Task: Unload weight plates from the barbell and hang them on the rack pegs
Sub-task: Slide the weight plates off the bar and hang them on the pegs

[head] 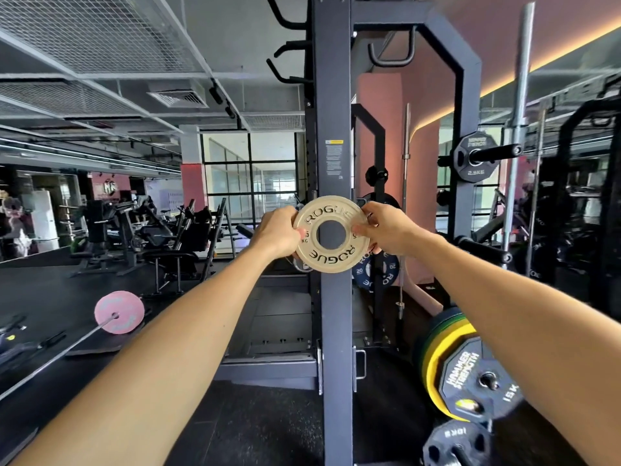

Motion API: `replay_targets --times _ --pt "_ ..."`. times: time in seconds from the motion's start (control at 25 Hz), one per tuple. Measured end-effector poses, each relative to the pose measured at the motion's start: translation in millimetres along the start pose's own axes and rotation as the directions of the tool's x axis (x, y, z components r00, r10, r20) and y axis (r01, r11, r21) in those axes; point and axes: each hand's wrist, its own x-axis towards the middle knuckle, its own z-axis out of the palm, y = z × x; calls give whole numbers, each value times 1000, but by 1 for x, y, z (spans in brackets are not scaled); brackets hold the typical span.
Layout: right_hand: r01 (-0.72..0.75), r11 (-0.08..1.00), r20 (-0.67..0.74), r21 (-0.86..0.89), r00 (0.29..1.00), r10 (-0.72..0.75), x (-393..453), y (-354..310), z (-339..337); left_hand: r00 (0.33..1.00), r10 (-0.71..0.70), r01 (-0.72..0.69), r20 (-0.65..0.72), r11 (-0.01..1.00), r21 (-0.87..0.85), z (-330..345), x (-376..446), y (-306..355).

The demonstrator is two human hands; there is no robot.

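Note:
A small cream plate (331, 253) marked ROGUE is held upright in front of the dark rack upright (334, 129), which shows through its centre hole. My left hand (279, 230) grips its left rim and my right hand (386, 227) grips its right rim, both arms stretched forward. On the floor at the left lies the barbell (60, 354) with a pink plate (119, 312) on its far end. To the right, an empty black peg (484, 248) sticks out of the rack. Higher up, a black 2.5 kg plate (472, 163) hangs on another peg.
At lower right hang a black 15 kg plate (470, 375), yellow and green plates (437, 348) behind it, and a 10 kg plate (453, 442) below. Blue 20 kg plates (369, 274) sit behind the upright. Spare bars (519, 95) stand at the right. Benches and machines (161, 237) fill the left.

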Motion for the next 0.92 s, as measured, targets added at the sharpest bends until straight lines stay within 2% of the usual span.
replay_targets --times 0.32,0.56,0.92 --pt "-18 997 -30 -77 999 16 14 72 -78 999 44 -45 -19 998 -37 64 38 84" --pt "-53 998 -30 -38 998 52 34 143 -128 998 60 -58 18 991 -120 124 81 137" --pt "-36 999 -55 14 998 37 90 267 -172 995 91 -85 51 990 -116 223 160 190"
